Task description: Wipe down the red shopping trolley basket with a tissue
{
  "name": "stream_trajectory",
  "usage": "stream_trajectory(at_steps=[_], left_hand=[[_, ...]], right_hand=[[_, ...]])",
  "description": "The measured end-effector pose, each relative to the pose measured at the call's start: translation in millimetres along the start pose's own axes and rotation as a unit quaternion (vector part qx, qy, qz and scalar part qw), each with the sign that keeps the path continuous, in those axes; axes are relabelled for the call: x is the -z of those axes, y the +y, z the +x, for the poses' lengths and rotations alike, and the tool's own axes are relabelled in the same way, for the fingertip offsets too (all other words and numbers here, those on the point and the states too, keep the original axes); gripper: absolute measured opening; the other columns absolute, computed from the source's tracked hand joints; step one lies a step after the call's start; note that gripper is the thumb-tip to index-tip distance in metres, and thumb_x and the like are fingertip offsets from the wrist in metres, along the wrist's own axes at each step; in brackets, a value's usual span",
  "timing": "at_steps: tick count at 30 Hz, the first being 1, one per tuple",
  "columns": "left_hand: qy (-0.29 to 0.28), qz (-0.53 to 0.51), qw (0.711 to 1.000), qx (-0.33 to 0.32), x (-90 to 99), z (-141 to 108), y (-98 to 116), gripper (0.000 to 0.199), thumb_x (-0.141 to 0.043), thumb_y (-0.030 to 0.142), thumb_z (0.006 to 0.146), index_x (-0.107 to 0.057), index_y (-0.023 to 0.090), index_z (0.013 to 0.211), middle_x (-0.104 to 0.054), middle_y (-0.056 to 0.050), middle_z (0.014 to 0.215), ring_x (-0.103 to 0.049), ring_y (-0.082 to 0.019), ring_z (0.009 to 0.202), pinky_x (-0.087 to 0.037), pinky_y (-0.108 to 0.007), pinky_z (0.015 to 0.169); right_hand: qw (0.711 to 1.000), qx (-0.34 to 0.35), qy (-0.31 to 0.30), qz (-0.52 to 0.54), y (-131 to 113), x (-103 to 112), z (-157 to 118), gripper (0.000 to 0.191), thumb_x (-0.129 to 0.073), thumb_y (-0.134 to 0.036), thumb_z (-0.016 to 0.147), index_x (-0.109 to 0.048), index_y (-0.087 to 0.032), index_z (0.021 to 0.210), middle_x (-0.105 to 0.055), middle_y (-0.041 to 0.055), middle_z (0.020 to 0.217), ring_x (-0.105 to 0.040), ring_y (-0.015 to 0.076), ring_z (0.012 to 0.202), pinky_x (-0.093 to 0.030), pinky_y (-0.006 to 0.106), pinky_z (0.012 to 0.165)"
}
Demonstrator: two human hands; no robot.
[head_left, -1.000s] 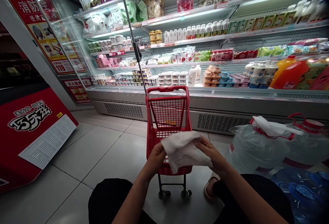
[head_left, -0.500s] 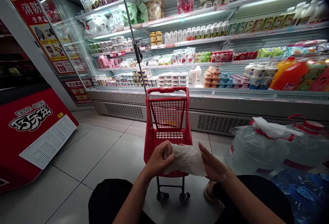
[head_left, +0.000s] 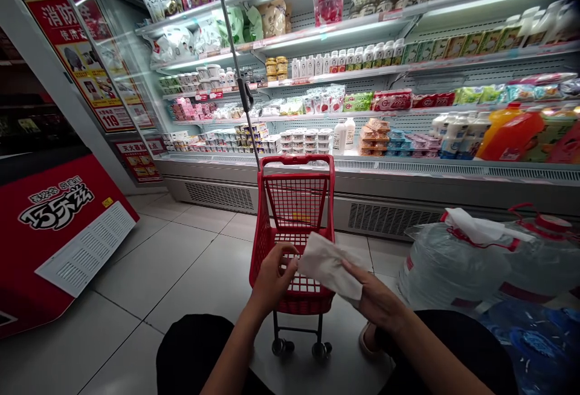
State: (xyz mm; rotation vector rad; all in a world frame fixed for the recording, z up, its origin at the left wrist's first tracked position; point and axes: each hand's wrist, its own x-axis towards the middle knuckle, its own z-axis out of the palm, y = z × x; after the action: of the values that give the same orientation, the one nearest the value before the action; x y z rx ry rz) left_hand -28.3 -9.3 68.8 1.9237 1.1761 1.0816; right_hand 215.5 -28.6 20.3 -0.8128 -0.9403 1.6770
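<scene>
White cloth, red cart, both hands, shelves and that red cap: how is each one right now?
White cloth: folded, held up over the cart.
Right hand: closed on the cloth.
Left hand: fingers bent, thumb apart from them, beside the cloth; I can't tell if it touches.
Red cart: upright on its wheels.
Shelves: lit and stocked.
Red cap: on its jug.

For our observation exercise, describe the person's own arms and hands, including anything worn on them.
The left hand and right hand are gloveless. Both visible forearms are bare, with no sleeve, watch or bracelet showing.
</scene>
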Motion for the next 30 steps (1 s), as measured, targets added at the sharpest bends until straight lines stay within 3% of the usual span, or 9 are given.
stream_trajectory(at_steps=[3,5,7,10,13,17,20,24,30], left_hand=[[0.068,0.153,0.986,-0.015,-5.6,-7.6,-23.9,0.024,-0.044,0.036,0.104,-0.061,0.025,0.117,-0.070,-0.007,0.119,-0.067,-0.024,0.107,-0.053,-0.037,0.089],[0.065,0.253,0.965,-0.022,-12.2,-12.1,-38.7,0.026,-0.042,0.031,0.104,-0.063,0.025,0.119,-0.073,-0.007,0.119,-0.068,-0.025,0.109,-0.051,-0.040,0.095],[0.045,0.319,0.946,-0.021,-17.6,-14.8,-48.5,0.030,-0.040,0.024,0.102,-0.064,0.024,0.120,-0.075,-0.007,0.117,-0.071,-0.025,0.105,-0.050,-0.040,0.095],[-0.001,0.372,0.928,-0.011,-18.7,-15.8,-51.9,0.032,-0.040,0.016,0.098,-0.063,0.022,0.120,-0.076,-0.007,0.115,-0.072,-0.024,0.101,-0.051,-0.037,0.089],[-0.051,0.400,0.915,-0.005,-14.0,-15.7,-48.2,0.029,-0.043,0.015,0.096,-0.062,0.023,0.116,-0.077,-0.005,0.109,-0.073,-0.022,0.096,-0.050,-0.031,0.081],[-0.080,0.410,0.908,-0.013,-10.0,-16.3,-45.5,0.027,-0.044,0.015,0.096,-0.062,0.023,0.114,-0.078,-0.005,0.100,-0.074,-0.022,0.090,-0.049,-0.029,0.075],[-0.100,0.411,0.906,-0.031,-10.8,-15.8,-46.2,0.024,-0.047,0.016,0.094,-0.064,0.023,0.111,-0.079,-0.003,0.096,-0.074,-0.022,0.088,-0.050,-0.029,0.075],[-0.118,0.410,0.903,-0.055,-13.2,-11.4,-48.7,0.026,-0.050,0.016,0.093,-0.067,0.024,0.111,-0.080,-0.002,0.098,-0.075,-0.022,0.089,-0.053,-0.031,0.078],[-0.140,0.389,0.903,-0.118,-13.3,-6.2,-56.8,0.034,-0.054,0.015,0.096,-0.068,0.030,0.123,-0.080,0.001,0.115,-0.075,-0.021,0.107,-0.055,-0.035,0.095]], right_hand=[[0.963,0.170,0.071,-0.199,12.2,5.0,1.6,0.049,-0.049,-0.044,0.106,-0.053,-0.030,0.153,-0.064,0.0078,0.147,-0.055,0.0321,0.140,-0.047,0.055,0.117],[0.881,0.279,0.029,-0.381,29.7,0.6,0.1,0.053,-0.043,-0.026,0.107,-0.044,-0.035,0.159,-0.054,0.0031,0.157,-0.046,0.0293,0.148,-0.038,0.056,0.124],[0.775,0.355,-0.048,-0.521,50.1,-6.5,-1.4,0.066,-0.039,-0.010,0.103,-0.034,-0.038,0.163,-0.048,0.0007,0.161,-0.045,0.0266,0.149,-0.036,0.056,0.126],[0.666,0.396,-0.120,-0.621,68.7,-9.2,-1.7,0.077,-0.040,-0.002,0.100,-0.020,-0.036,0.166,-0.045,0.0019,0.162,-0.047,0.0249,0.148,-0.041,0.051,0.124],[0.637,0.396,-0.162,-0.642,59.0,8.1,0.2,0.077,-0.043,-0.003,0.102,-0.017,-0.036,0.166,-0.045,0.0008,0.162,-0.048,0.0234,0.147,-0.041,0.047,0.125],[0.622,0.400,-0.220,-0.636,22.0,49.4,6.0,0.070,-0.047,-0.007,0.104,-0.027,-0.038,0.164,-0.051,-0.0018,0.158,-0.051,0.0196,0.144,-0.041,0.043,0.124],[0.577,0.430,-0.177,-0.671,5.5,70.1,11.6,0.066,-0.045,-0.008,0.106,-0.028,-0.034,0.164,-0.051,0.0008,0.158,-0.048,0.0178,0.146,-0.040,0.041,0.124],[0.514,0.460,-0.099,-0.717,19.0,64.7,13.4,0.064,-0.042,-0.006,0.106,-0.027,-0.024,0.165,-0.051,0.0059,0.159,-0.041,0.0177,0.151,-0.038,0.042,0.126],[0.461,0.483,-0.174,-0.724,40.7,51.8,12.0,0.060,-0.040,-0.005,0.107,-0.028,-0.018,0.164,-0.050,0.0073,0.160,-0.038,0.0177,0.152,-0.039,0.041,0.125]])
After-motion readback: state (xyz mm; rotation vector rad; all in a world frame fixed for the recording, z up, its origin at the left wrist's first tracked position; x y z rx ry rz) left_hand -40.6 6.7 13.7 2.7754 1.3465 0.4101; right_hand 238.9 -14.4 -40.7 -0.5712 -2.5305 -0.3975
